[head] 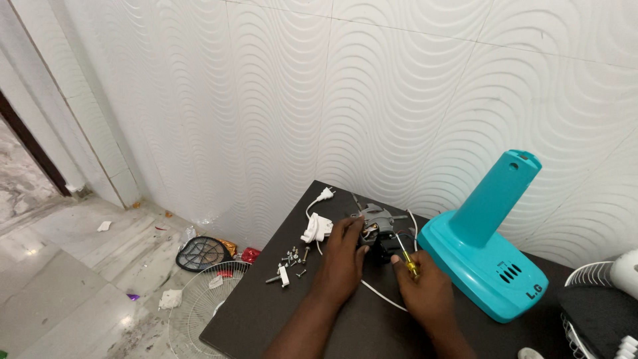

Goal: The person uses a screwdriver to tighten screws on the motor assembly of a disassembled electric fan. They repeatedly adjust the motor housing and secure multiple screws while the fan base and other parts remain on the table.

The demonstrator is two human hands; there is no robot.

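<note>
Gripping a screwdriver [405,256], right hand [425,292] crowds left hand [342,256] clasping motor [377,226] near wall.

At lower centre, my left hand [343,256] steadies the grey motor [376,226] while my right hand [423,287] grips a yellow-handled screwdriver [406,256] against it.

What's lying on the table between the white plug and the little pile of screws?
In the head view, a white plastic cover piece lies between the white plug and the loose screws on the dark table, with the white cord running by it.
</note>
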